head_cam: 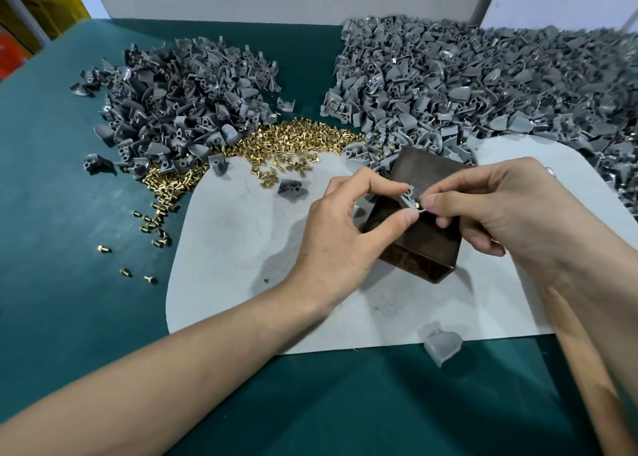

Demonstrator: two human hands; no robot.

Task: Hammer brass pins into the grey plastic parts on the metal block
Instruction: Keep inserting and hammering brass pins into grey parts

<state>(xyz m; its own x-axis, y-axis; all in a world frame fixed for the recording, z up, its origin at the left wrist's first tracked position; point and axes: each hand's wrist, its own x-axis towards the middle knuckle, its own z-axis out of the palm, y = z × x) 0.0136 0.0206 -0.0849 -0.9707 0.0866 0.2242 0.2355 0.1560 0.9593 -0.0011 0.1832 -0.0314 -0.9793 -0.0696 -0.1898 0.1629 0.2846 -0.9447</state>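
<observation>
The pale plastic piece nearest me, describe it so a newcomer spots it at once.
Start at the white mat on the green table. Follow its near edge rightward, below the dark metal block; the pale plastic piece lies on that edge. It is whitish and translucent, unlike the darker grey parts heaped behind.

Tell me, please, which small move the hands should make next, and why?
Probably push the brass pin into the hole of the grey plastic part. The left hand pinches the part above the metal block, the right hand pinches the pin against the part's end, and the pin seems not yet seated.
</observation>
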